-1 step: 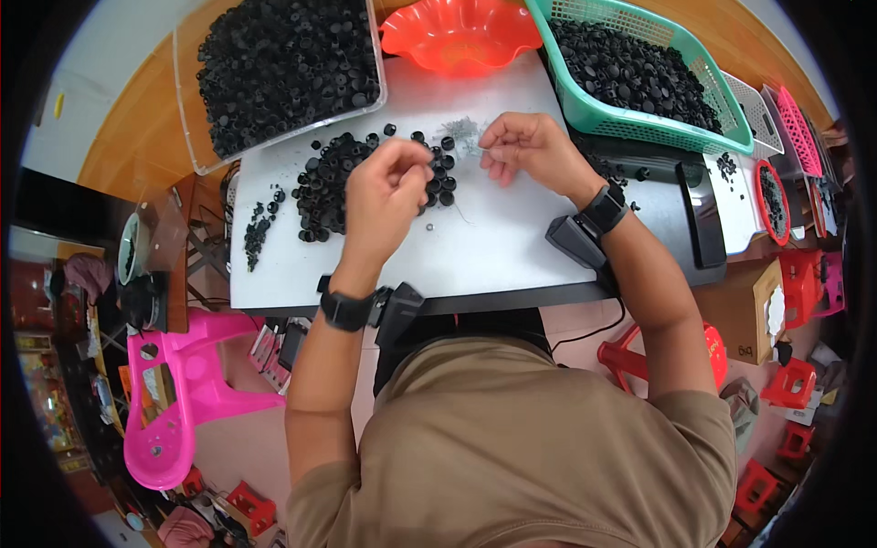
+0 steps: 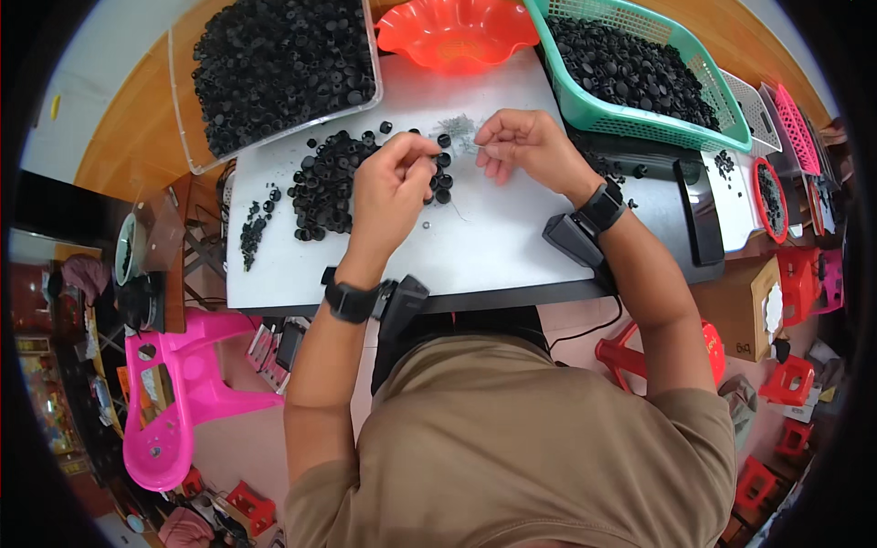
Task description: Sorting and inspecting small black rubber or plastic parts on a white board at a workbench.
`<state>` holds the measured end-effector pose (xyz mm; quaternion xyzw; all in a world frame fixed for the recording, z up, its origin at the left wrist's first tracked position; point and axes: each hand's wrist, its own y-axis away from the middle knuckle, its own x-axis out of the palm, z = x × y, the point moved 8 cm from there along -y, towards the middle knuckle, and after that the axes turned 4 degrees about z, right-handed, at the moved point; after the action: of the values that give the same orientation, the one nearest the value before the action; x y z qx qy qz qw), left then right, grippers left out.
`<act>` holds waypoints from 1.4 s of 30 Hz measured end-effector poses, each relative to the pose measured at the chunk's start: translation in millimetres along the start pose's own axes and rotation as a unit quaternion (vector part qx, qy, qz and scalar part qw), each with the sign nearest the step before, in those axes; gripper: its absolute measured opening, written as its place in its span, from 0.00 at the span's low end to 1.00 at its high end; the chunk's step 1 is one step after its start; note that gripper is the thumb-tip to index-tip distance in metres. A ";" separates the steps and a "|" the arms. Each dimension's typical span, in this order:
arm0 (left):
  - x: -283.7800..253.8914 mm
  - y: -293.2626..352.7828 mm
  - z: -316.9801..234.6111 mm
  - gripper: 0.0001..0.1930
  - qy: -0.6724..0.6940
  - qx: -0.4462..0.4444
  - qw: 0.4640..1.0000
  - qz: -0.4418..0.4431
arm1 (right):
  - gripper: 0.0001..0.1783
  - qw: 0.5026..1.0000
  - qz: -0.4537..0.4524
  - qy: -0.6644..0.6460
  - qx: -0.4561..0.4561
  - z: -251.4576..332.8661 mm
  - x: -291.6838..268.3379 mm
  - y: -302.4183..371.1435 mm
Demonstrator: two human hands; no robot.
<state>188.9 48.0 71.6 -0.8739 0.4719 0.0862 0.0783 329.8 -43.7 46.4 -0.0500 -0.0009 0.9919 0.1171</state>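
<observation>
Caps (image 2: 320,187), small, black and round, heaped on white tabletop (image 2: 498,251), beside left hand (image 2: 391,190) and partly hidden by it. Probably light, stiff and a little slippery; best pinched by the outer rim. Grey strands (image 2: 454,125), just beside right hand (image 2: 530,149): wispy, tangled, probably springy and easily bent, best lifted by one end. Fingers bent toward thumb on both; cannot tell whether touching, apart or clamped on a piece. Farther back, rigid clear bin (image 2: 377,87), glossy scalloped red bowl (image 2: 457,36), perforated green basket (image 2: 639,132).

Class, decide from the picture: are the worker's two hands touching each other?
Apart: the head view shows white tabletop between the left hand and right hand.
</observation>
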 end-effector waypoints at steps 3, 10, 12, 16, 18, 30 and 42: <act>11.3 -18.9 17.1 0.09 0.021 -0.016 1.000 0.017 | 0.04 1.000 -0.008 -0.020 -0.008 4.5 1.4 -0.7; 30.3 -18.9 28.3 0.10 0.303 -0.028 0.951 0.059 | 0.03 0.996 -0.038 -0.067 -0.044 13.4 4.2 5.2; 32.0 -19.3 31.4 0.10 0.328 -0.033 0.942 0.069 | 0.03 0.994 -0.049 -0.084 -0.051 16.8 2.9 7.8; 36.3 -17.2 37.2 0.11 0.386 -0.047 0.917 0.086 | 0.02 0.989 -0.054 -0.110 -0.079 21.5 1.2 10.1; 36.5 -19.0 39.6 0.11 0.390 -0.041 0.915 0.093 | 0.02 0.988 -0.059 -0.110 -0.087 21.0 2.2 9.2; 35.0 -16.6 29.2 0.10 0.308 0.025 0.948 0.069 | 0.01 0.988 -0.064 -0.101 -0.094 19.3 10.6 8.3; 42.3 -8.0 28.5 0.05 0.474 -0.034 0.878 0.057 | 0.08 0.976 -0.104 -0.041 -0.189 29.0 7.3 14.4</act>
<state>216.3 24.3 34.8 -0.7836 0.4985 -0.3186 -0.1895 316.5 -55.7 74.4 -0.0300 -0.1981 0.9574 0.2081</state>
